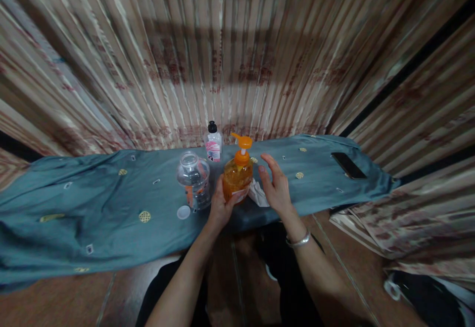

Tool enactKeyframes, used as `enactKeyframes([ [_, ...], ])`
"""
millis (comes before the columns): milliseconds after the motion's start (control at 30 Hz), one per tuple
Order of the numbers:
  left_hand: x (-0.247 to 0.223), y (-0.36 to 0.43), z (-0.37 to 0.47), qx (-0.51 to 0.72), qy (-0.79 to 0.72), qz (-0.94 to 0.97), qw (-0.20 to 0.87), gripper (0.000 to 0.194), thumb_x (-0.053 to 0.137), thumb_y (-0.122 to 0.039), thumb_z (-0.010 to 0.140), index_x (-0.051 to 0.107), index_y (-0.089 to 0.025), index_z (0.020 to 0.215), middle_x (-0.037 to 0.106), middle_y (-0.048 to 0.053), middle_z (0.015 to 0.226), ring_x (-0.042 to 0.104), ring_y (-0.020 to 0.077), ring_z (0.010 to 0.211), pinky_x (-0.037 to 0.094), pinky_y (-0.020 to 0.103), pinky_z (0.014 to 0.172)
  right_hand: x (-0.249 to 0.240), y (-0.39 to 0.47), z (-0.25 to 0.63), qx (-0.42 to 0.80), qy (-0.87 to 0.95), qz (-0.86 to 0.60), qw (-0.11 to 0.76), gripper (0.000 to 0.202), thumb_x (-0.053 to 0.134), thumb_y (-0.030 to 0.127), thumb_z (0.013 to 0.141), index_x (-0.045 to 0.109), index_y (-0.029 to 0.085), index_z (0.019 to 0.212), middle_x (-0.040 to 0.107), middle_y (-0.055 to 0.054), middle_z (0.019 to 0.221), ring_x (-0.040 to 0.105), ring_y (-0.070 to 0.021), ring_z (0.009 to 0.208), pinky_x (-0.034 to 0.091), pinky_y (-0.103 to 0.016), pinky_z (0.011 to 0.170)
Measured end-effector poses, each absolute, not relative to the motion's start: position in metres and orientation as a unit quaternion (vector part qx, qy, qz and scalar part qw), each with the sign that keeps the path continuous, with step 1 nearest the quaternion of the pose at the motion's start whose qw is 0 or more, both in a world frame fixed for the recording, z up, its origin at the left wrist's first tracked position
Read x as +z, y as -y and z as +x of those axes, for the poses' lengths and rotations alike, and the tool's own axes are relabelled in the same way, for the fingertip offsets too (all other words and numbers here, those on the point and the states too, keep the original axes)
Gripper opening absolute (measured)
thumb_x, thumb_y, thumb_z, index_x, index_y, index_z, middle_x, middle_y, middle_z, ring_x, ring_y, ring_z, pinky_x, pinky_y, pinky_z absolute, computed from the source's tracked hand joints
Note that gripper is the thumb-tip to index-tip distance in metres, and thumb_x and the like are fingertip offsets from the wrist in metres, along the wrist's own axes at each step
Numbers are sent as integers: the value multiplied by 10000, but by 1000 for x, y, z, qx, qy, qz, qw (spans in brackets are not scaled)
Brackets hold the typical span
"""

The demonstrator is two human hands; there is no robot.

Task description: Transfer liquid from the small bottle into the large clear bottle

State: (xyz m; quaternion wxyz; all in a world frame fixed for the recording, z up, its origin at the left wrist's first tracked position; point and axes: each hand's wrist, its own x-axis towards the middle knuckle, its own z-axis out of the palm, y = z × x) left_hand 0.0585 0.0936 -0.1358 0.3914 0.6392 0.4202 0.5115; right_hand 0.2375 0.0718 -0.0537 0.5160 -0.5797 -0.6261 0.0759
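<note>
An amber pump bottle (236, 174) with an orange pump head stands upright in front of me. Wrapped round its lower left side is my left hand (223, 201). My right hand (275, 184) is raised just to the right of the bottle, fingers apart and holding nothing. Beneath that hand, a crumpled white tissue (259, 194) lies on the cloth. To the left of the pump bottle stands a clear, wide-shouldered plastic bottle (193, 181) without a cap. A white round cap (183, 212) lies in front of it.
A small clear bottle (213, 146) with a black top and pink label stands behind. A dark phone (349, 165) lies at the right. Blue-green patterned cloth (111, 208) covers the narrow table; pleated curtains (237, 55) hang behind it.
</note>
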Motion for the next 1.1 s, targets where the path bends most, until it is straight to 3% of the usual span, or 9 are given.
enactKeyframes([
  [100, -139, -95, 58, 514, -426, 636, 387, 816, 759, -504, 855, 419, -205, 1534, 619, 175, 1506, 601, 333, 1411, 444, 532, 1222, -93, -56, 248, 94, 632, -679, 361, 464, 514, 317, 995, 647, 158, 1410, 672, -207, 1463, 596, -327, 1426, 465, -537, 1200],
  [200, -141, -96, 58, 515, -430, 635, 383, 801, 752, -484, 862, 421, -203, 1536, 604, 179, 1521, 581, 339, 1433, 419, 544, 1240, -121, -51, 239, 155, 637, -712, 250, 709, 700, 219, 850, 547, 158, 1540, 483, -227, 1652, 477, -391, 1522, 464, -584, 1183],
  [333, -142, -96, 58, 515, -431, 636, 381, 770, 740, -453, 873, 430, -203, 1533, 618, 175, 1504, 600, 332, 1414, 442, 530, 1225, -132, -62, 236, 193, 609, -700, 319, 504, 616, 122, 845, 727, 132, 1336, 659, -243, 1479, 631, -370, 1373, 477, -555, 1165],
  [467, -141, -95, 58, 518, -427, 635, 381, 750, 722, -440, 884, 428, -207, 1533, 625, 164, 1499, 610, 315, 1406, 458, 510, 1213, -115, -70, 261, 204, 566, -674, 428, 383, 547, 287, 932, 773, 187, 1224, 830, -129, 1150, 765, -308, 1092, 596, -465, 994],
  [567, -140, -95, 58, 520, -421, 636, 384, 763, 722, -433, 880, 414, -214, 1542, 640, 159, 1481, 623, 314, 1391, 473, 514, 1198, -84, -67, 267, 198, 544, -637, 509, 486, 504, 455, 992, 703, 186, 1345, 781, -112, 1308, 736, -288, 1167, 584, -458, 1027],
  [667, -137, -95, 59, 521, -414, 638, 388, 763, 713, -444, 885, 408, -212, 1544, 631, 166, 1493, 619, 320, 1397, 474, 519, 1196, -47, -68, 250, 198, 553, -531, 611, 445, 597, 487, 977, 708, 252, 1338, 756, -59, 1370, 685, -252, 1269, 516, -419, 1132],
  [800, -131, -94, 59, 516, -410, 643, 389, 751, 701, -468, 897, 412, -217, 1544, 621, 160, 1507, 624, 311, 1392, 475, 506, 1198, -23, -86, 224, 266, 587, -473, 601, 436, 611, 556, 958, 750, 264, 1250, 759, -34, 1352, 662, -248, 1287, 474, -409, 1165],
  [900, -128, -92, 58, 509, -409, 649, 390, 752, 705, -467, 898, 415, -233, 1551, 616, 146, 1520, 613, 303, 1406, 467, 498, 1207, -33, -105, 224, 397, 506, -471, 604, 464, 668, 639, 871, 779, 247, 1093, 813, -29, 1127, 709, -253, 1117, 546, -385, 1030],
  [1100, -131, -94, 54, 499, -417, 655, 385, 756, 718, -454, 898, 427, -247, 1564, 595, 143, 1547, 578, 313, 1443, 440, 519, 1230, -76, -118, 229, 473, 424, -494, 594, 463, 753, 712, 710, 681, 257, 664, 720, 1, 653, 695, -220, 726, 559, -335, 716],
])
